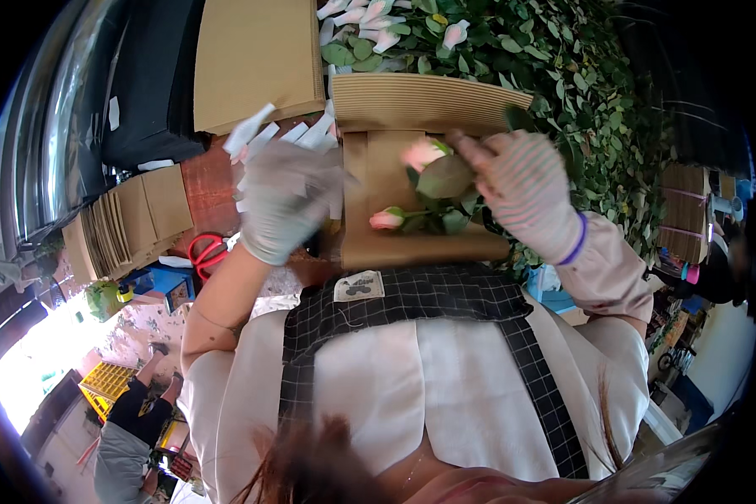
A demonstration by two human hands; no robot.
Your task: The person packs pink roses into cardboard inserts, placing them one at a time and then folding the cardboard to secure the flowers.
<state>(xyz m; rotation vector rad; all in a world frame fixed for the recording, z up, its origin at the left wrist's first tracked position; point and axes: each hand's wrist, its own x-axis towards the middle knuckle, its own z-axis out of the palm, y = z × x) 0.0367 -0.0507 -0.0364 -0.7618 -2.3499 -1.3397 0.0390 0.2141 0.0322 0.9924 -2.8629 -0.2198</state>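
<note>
My left hand (286,198), in a pale glove, is blurred above roses in white sleeves (249,131); whether its fingers hold anything cannot be made out. On the right, my right hand (526,183) wears a striped glove with a purple cuff edge. Its fingers close at the stem of a blurred pink rose (423,155), partly hidden by a leaf. Below that, a second pink rose (385,218) lies over brown corrugated paper (359,246). The ribbed far side of the paper rises behind both flowers.
Leafy rose stems (579,94) cover the table's far right. A cardboard stack (258,57) stands at the back left, near a black stack (148,88). Red-handled scissors (206,252) lie beside my left forearm. Another person (126,441) is at lower left.
</note>
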